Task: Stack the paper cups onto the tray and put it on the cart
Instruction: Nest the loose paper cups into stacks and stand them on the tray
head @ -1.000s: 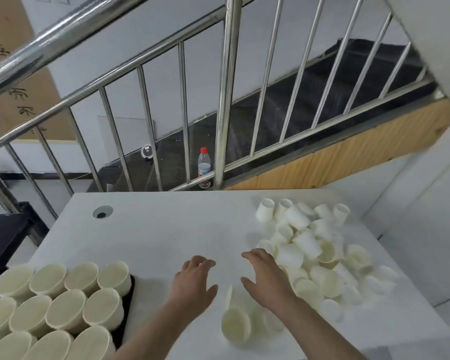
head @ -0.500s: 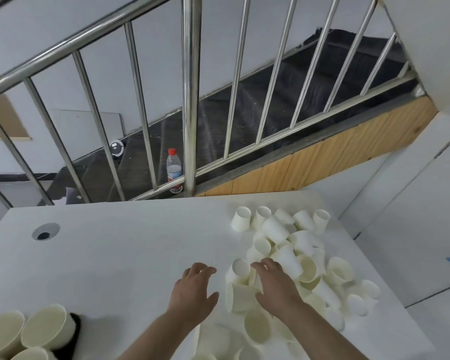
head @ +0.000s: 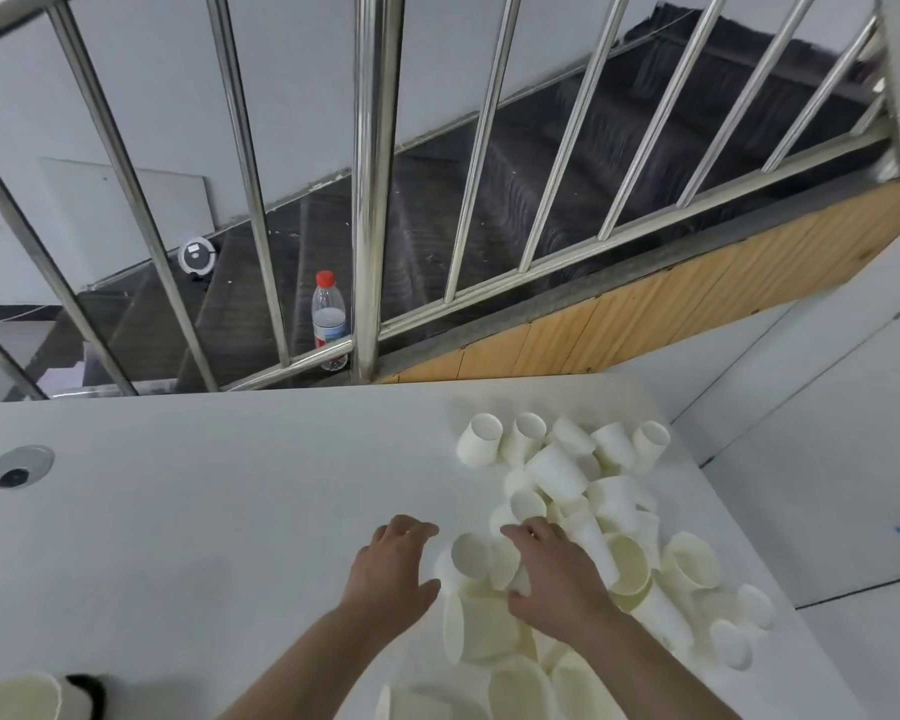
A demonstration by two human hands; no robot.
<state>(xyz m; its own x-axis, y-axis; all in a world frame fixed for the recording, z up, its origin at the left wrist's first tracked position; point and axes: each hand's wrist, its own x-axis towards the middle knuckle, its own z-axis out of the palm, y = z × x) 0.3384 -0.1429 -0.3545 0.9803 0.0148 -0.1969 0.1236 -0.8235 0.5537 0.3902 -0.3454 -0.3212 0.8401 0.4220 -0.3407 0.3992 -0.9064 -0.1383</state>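
A heap of white paper cups (head: 601, 498) lies on its sides on the right part of the white table (head: 204, 511). My right hand (head: 554, 576) is on the near-left edge of the heap, fingers and thumb curled round one lying paper cup (head: 505, 563). My left hand (head: 391, 566) hovers just left of it with loosely bent fingers, its thumb next to another lying cup (head: 470, 553), and holds nothing. At the bottom left corner one upright cup (head: 19, 698) shows on the black tray (head: 90, 693); the rest of the tray is out of frame.
A steel stair railing (head: 370, 200) stands right behind the table's far edge, with a red-capped water bottle (head: 328, 317) behind it. A round cable hole (head: 18, 467) sits at the table's left. More cups (head: 520, 685) lie near the front edge.
The view has swung right, so the tray has almost left the frame. Both hands have reached further into the heap, and my right hand has closed round a cup.
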